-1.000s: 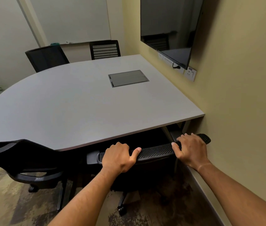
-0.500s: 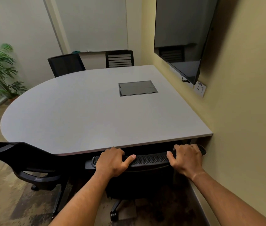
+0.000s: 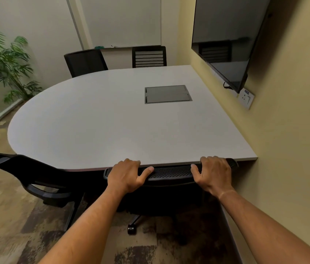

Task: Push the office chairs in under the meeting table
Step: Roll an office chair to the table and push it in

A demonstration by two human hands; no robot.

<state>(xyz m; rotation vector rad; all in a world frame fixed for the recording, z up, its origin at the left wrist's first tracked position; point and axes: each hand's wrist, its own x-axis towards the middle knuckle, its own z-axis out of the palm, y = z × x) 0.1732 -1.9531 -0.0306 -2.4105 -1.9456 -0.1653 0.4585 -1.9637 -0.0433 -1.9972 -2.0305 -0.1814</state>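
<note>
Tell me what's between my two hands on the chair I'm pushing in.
Only the chair's mesh top edge spans between the left hand and the right hand in the head view; nothing else sits there, and the table edge lies just beyond it.

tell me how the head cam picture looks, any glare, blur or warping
Head view: dim, warm light; the wide lens bows the meeting table edge and the wall lines. The dark wall screen mirrors a chair back, with no harsh glare. Deep shadow under the table hides most of the near chair gripped by the left hand and right hand. The floor at lower left looks smeared.
</note>
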